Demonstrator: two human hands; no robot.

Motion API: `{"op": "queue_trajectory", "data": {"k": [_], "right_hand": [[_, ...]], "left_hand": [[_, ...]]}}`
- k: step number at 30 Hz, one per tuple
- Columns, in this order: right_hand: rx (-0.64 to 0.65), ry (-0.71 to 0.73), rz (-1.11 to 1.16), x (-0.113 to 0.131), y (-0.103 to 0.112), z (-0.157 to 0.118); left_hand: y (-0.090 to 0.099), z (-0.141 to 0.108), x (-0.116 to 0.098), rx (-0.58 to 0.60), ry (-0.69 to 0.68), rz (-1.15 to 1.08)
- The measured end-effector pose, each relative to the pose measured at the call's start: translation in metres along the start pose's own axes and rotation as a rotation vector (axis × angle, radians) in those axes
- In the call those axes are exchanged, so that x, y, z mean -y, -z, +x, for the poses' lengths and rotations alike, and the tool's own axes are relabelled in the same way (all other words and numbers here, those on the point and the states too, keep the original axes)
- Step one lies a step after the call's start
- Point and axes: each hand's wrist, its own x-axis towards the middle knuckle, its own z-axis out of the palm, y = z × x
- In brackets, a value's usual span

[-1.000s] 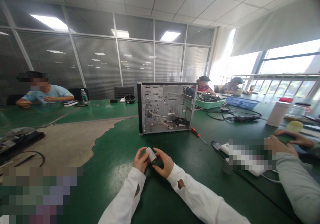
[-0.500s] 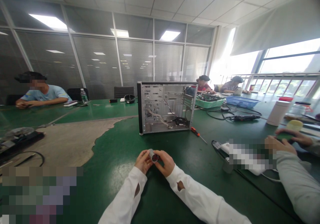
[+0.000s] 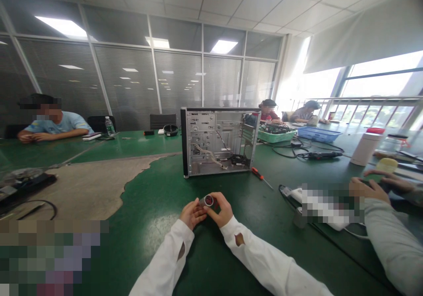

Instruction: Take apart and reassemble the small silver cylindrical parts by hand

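A small grey cylinder (image 3: 208, 200) is held above the green table, its round end facing me and showing something dark red inside; I cannot tell exactly what kind of thing it is. My right hand (image 3: 220, 210) has its thumb and fingers closed on the cylinder from the right. My left hand (image 3: 192, 213) lies palm up just left of and below it, fingers loosely stretched, the tips close to or touching its side. Beyond both hands an open computer case (image 3: 220, 142) stands upright, with loose cables and a black fan inside.
An orange-handled screwdriver (image 3: 262, 178) lies by the case's right corner. To the right are a white power strip (image 3: 325, 210) with cables, a co-worker's hands (image 3: 372, 188) and a pale flask (image 3: 366, 148). Green (image 3: 277, 136) and blue baskets (image 3: 319, 134) stand farther back.
The cylinder has shifted slightly up and right, and its round end has tilted upward. My left fingers have loosened and spread, while my right hand keeps its hold.
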Motion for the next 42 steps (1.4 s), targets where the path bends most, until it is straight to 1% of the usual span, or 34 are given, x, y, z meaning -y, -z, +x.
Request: {"op": "queue_trajectory", "data": {"k": [5,10,19,21,23,26,29,33,37,42], "right_hand": [[0.002,-0.009,0.007,-0.004,-0.003,-0.002],[0.007,-0.005,-0.017,0.000,-0.002,-0.001],[0.067,0.042,-0.067,0.009,0.004,0.000],[0.078,0.056,-0.063,0.010,0.004,0.000],[0.083,0.065,-0.054,0.009,0.003,-0.001],[0.074,0.057,-0.041,0.005,0.001,-0.003],[0.076,0.046,-0.041,0.001,-0.001,-0.004],[0.106,0.063,-0.038,0.001,-0.002,-0.005],[0.143,0.071,-0.030,0.004,-0.001,-0.005],[0.146,0.066,-0.017,0.004,0.000,-0.006]], "left_hand": [[0.001,0.003,0.003,0.024,-0.008,0.031],[0.000,0.004,0.003,0.040,-0.003,0.050],[-0.002,-0.006,0.002,0.171,-0.050,0.105],[-0.001,-0.007,0.001,0.172,-0.025,0.099],[-0.001,-0.007,-0.001,0.166,0.031,0.072],[0.001,-0.008,-0.006,0.202,0.142,0.002],[0.001,-0.010,-0.012,0.233,0.205,-0.034],[0.001,-0.013,-0.016,0.235,0.216,-0.038],[0.001,-0.014,-0.015,0.277,0.210,-0.069],[0.003,-0.014,-0.015,0.282,0.183,-0.111]]}}
